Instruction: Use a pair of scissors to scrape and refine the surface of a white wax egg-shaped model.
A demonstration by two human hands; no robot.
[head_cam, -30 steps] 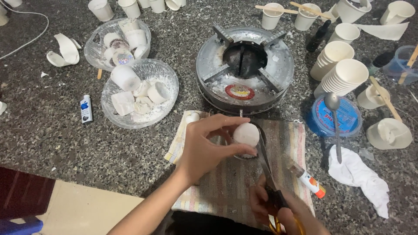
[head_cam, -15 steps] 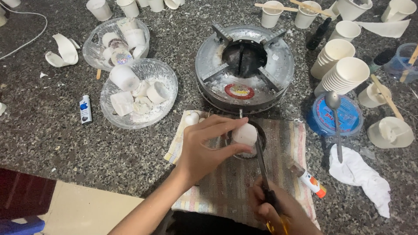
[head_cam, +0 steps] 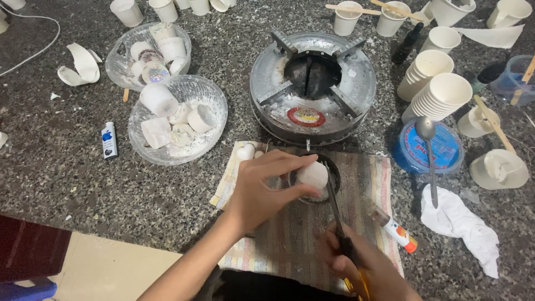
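Note:
My left hand [head_cam: 262, 189] grips a white wax lump [head_cam: 312, 174] and holds it over a small dark round pot [head_cam: 334, 167] on a striped cloth [head_cam: 290, 239]. My right hand [head_cam: 368, 267] is closed on the yellow handles of scissors [head_cam: 336, 209], whose dark blades reach up to the lump's right side. Two small white wax pieces [head_cam: 246, 151] lie on the cloth's far left corner. A round metal stove [head_cam: 312, 83] stands just beyond the pot.
Two clear bowls [head_cam: 214, 97] [head_cam: 120, 58] of white wax chunks sit at left, a small lighter [head_cam: 108, 139] beside them. Stacked paper cups [head_cam: 440, 95], a blue lid [head_cam: 446, 150] with a spoon [head_cam: 429, 145], a white rag [head_cam: 462, 223] and a glue tube [head_cam: 397, 228] lie at right.
My left hand has lowered the wax lump slightly toward the dark pot. The scissors stay at the lump's right side.

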